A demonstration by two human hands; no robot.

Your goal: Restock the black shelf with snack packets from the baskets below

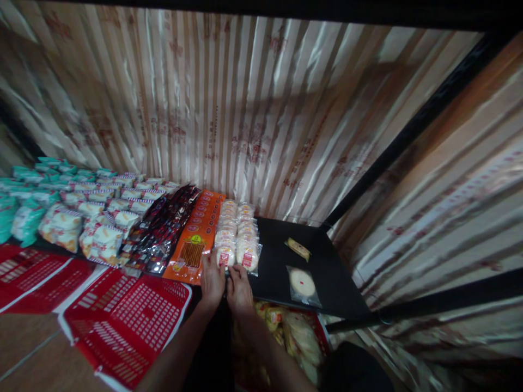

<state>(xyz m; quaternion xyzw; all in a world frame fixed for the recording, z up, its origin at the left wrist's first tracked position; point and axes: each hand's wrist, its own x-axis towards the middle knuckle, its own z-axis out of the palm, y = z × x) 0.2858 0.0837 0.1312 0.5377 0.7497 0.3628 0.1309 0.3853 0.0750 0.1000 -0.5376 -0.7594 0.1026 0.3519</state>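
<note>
Two columns of round white rice crackers in clear packets (247, 256) stand on a black shelf (272, 286). My left hand (212, 280) is at the near left corner of the left column, its fingers stretched forward between the front packet (224, 257) and a flat orange snack bag (192, 239). My right hand (239, 288) touches the near edge of the columns, fingers extended and slightly apart. Neither hand visibly lifts a packet. To the right on the shelf lie a single wrapped round cracker (302, 283) and a small yellowish wrapped bar (298, 249).
Dark glossy snack bags (163, 228), white snack packs (100, 237) and green packs (28, 220) fill the shelf's left. Below are red baskets (126, 316) and yellow-wrapped packages (300, 335). Black frame bars (408, 130) and a crinkled, printed sheet (253, 109) enclose the shelf.
</note>
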